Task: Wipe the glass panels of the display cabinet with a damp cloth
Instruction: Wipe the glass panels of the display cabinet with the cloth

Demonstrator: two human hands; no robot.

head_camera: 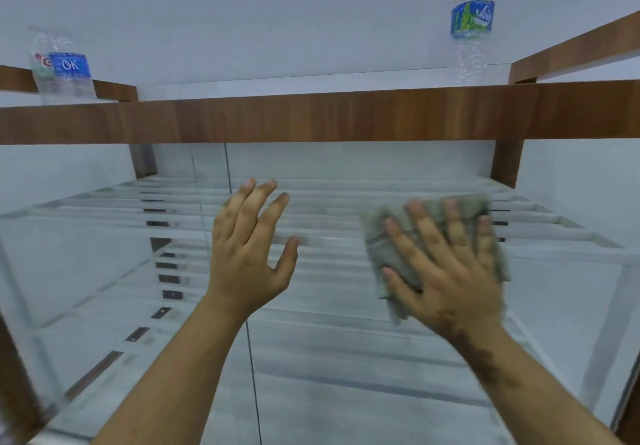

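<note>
From the head view, your right hand (446,264) lay flat on the cloth (433,250), fingers straight and spread, pressing it against the glass (346,358) of the cabinet's front panel. The cloth showed beyond your fingertips, past your thumb and below your palm, bunched a little at its lower edge. Your left hand (249,247) was up beside it, well apart, fingers straight and loosely spread, holding nothing; whether its fingertips touched the glass could not be told. A dark seam (251,358) between two panels ran down behind that wrist. Above your fingertips ran the wooden rail (311,115), and on top stood two bottles, one (62,70) far to the left, one (472,21) above your right fingers.

You looked to be mid-wipe on the upper part of the right panel. The next stroke likely called for even, flat pressure so the cloth didn't slip from under your palm, then working down, with the left panel to follow
</note>
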